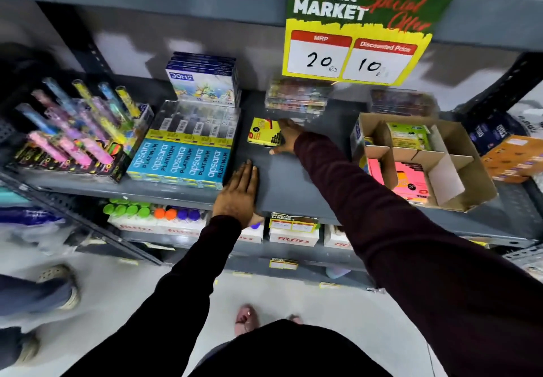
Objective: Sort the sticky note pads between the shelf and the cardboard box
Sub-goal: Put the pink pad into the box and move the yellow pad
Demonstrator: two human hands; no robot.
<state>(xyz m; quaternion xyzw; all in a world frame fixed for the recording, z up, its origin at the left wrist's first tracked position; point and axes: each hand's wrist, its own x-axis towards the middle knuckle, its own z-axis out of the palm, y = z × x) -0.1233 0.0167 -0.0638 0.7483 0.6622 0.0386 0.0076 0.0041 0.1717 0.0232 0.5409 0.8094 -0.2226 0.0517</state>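
A yellow sticky note pad (262, 131) lies on the grey shelf (296, 179), and my right hand (286, 137) grips its right side with fingers curled around it. My left hand (239, 191) rests flat on the shelf's front edge, fingers together, holding nothing. To the right stands an open cardboard box (458, 176) with dividers. It holds a green pad (408, 137) in a back compartment and pink pads (410, 181) in a front one.
Blue Apsara pencil boxes (182, 160) and a DOMS box (202, 82) sit left of the yellow pad. Clear packs (296, 99) lie behind it. A price sign (355, 32) hangs from the upper shelf. Another person's feet (55, 288) are at the left.
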